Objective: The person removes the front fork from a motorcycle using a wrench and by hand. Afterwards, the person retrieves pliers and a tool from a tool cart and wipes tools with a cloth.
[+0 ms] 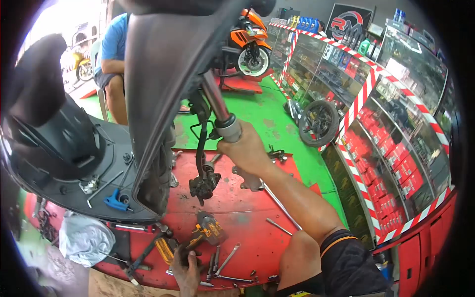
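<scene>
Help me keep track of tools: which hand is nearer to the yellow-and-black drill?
Left. The left hand is at the drill, its grip unclear; the right hand is farther up, holding the grey collar.

Slanted, shiny fork tube [216, 99] — drill [196, 239] (yellow-and-black) lower down.

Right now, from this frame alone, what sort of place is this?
Most likely a motorcycle repair shop: an orange motorbike stands in the background, wrenches lie on a red work platform, and glass display cases along the right hold rows of red boxes.
</scene>
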Demonstrator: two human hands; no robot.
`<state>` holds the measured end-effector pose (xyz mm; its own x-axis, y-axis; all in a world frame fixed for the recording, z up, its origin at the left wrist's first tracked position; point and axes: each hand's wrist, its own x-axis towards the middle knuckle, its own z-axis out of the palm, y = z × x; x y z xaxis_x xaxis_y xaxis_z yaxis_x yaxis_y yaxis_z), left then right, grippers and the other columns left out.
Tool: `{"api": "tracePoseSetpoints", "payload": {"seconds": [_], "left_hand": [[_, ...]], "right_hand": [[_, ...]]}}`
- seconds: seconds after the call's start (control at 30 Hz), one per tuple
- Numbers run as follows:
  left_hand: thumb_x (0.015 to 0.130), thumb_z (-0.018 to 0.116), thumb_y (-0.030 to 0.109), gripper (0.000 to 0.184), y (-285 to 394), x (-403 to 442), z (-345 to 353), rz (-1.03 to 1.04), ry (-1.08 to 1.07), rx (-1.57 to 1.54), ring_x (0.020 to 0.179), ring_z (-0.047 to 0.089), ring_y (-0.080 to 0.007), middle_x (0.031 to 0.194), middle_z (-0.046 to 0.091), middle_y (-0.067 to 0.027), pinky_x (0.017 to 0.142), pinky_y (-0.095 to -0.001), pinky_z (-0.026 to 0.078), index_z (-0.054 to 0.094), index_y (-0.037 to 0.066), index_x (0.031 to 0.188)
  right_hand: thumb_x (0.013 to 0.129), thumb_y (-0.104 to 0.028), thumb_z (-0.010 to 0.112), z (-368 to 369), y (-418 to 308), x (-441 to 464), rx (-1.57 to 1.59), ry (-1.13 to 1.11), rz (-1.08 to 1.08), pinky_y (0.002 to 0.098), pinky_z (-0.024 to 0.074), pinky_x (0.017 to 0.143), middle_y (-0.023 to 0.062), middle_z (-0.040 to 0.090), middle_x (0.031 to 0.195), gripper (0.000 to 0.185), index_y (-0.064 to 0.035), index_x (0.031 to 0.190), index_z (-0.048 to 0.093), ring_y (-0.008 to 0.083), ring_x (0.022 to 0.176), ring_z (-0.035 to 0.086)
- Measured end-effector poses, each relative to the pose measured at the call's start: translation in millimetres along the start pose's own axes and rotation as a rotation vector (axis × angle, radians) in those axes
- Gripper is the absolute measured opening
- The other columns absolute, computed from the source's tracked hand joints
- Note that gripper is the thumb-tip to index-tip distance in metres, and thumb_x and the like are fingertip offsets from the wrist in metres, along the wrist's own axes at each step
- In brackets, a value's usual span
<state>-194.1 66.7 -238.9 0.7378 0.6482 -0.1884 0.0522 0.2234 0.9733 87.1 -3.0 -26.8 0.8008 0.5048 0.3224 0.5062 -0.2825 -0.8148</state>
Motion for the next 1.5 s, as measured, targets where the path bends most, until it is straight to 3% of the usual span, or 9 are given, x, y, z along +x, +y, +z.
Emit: {"api": "tracePoseSetpoints", "payload": {"seconds": [0.07,0.1,0.43,0.77,0.87,1.0,1.03,1.27,1.5], "left_hand": [[0.098,0.056,0.014,0.034,-6.1,4.2,1.6,0.054,-0.006,0.067,0.067,0.058,-0.0116,0.089,0.065,-0.0077,0.061,-0.0256,0.050,0.052,0.000,0.129],[0.098,0.054,0.012,0.033,-10.3,5.9,4.1,0.079,-0.008,0.100,0.069,0.060,-0.0116,0.089,0.066,-0.0076,0.061,-0.0256,0.051,0.052,0.000,0.129],[0.097,0.060,0.028,0.034,-33.1,16.7,37.4,0.153,-0.026,0.327,0.064,0.058,-0.0096,0.082,0.063,-0.0034,0.059,-0.0257,0.049,0.060,0.003,0.120],[0.097,0.055,0.024,0.037,-7.4,-1.7,59.5,0.059,0.028,0.510,0.068,0.061,-0.0115,0.088,0.067,-0.0063,0.061,-0.0291,0.052,0.057,0.001,0.126],[0.097,0.056,0.022,0.029,-5.7,-3.2,64.0,0.127,0.066,0.520,0.065,0.059,-0.0100,0.079,0.064,-0.0048,0.056,-0.0282,0.051,0.059,0.004,0.120],[0.098,0.055,0.021,0.029,-4.3,-5.5,62.4,0.162,0.054,0.602,0.067,0.060,-0.0094,0.080,0.065,-0.0047,0.056,-0.0278,0.052,0.059,0.004,0.121],[0.098,0.055,0.021,0.029,-3.5,-5.9,62.5,0.153,0.056,0.611,0.068,0.060,-0.0093,0.080,0.065,-0.0047,0.055,-0.0275,0.052,0.059,0.004,0.122],[0.095,0.051,0.014,0.038,-21.7,2.3,44.4,0.160,0.076,0.663,0.067,0.063,-0.0144,0.086,0.068,-0.0104,0.063,-0.0300,0.053,0.055,-0.003,0.129],[0.097,0.054,0.018,0.036,-32.3,7.1,48.0,0.217,0.052,0.738,0.069,0.063,-0.0130,0.090,0.068,-0.0091,0.063,-0.0285,0.052,0.056,-0.002,0.127]], "right_hand": [[0.073,-0.006,0.068,1.5,-11.6,-3.0,0.101,-0.004,0.088,0.0343,0.0483,0.061,0.0040,0.061,0.073,0.020,-0.0024,0.091,0.060,0.0153,0.064,0.057],[0.074,-0.007,0.068,9.1,10.6,3.9,-0.020,0.093,-0.107,0.0337,0.0486,0.058,0.0047,0.061,0.072,0.023,-0.0016,0.094,0.060,0.0153,0.061,0.058],[0.073,-0.004,0.069,-38.9,20.0,18.2,0.258,-0.324,-0.183,0.0314,0.0504,0.055,0.0053,0.063,0.073,0.027,-0.0001,0.099,0.061,0.0129,0.062,0.062],[0.074,-0.006,0.069,-85.0,31.8,37.8,0.414,-0.585,-0.027,0.0276,0.0454,0.051,0.0009,0.060,0.074,0.035,-0.0011,0.107,0.060,0.0079,0.059,0.054],[0.074,-0.004,0.067,-77.2,28.2,29.8,0.409,-0.506,-0.005,0.0286,0.0474,0.054,0.0020,0.061,0.073,0.026,-0.0011,0.100,0.063,0.0090,0.058,0.055],[0.075,-0.006,0.070,-41.5,34.5,18.3,0.266,-0.112,-0.305,0.0370,0.0522,0.072,0.0085,0.066,0.080,0.027,0.0004,0.101,0.064,0.0204,0.072,0.062],[0.071,-0.010,0.072,-42.6,29.0,14.1,0.249,-0.192,-0.215,0.0457,0.0519,0.082,0.0237,0.068,0.094,0.042,-0.0003,0.111,0.064,0.0410,0.091,0.066],[0.075,-0.014,0.075,9.1,23.9,4.9,-0.081,0.110,-0.141,0.0513,0.0520,0.081,0.0206,0.068,0.099,0.038,-0.0025,0.108,0.061,0.0414,0.093,0.065],[0.076,-0.015,0.075,5.9,16.2,1.0,-0.109,0.118,-0.113,0.0503,0.0528,0.082,0.0196,0.068,0.101,0.039,-0.0020,0.110,0.061,0.0407,0.095,0.066]]}}
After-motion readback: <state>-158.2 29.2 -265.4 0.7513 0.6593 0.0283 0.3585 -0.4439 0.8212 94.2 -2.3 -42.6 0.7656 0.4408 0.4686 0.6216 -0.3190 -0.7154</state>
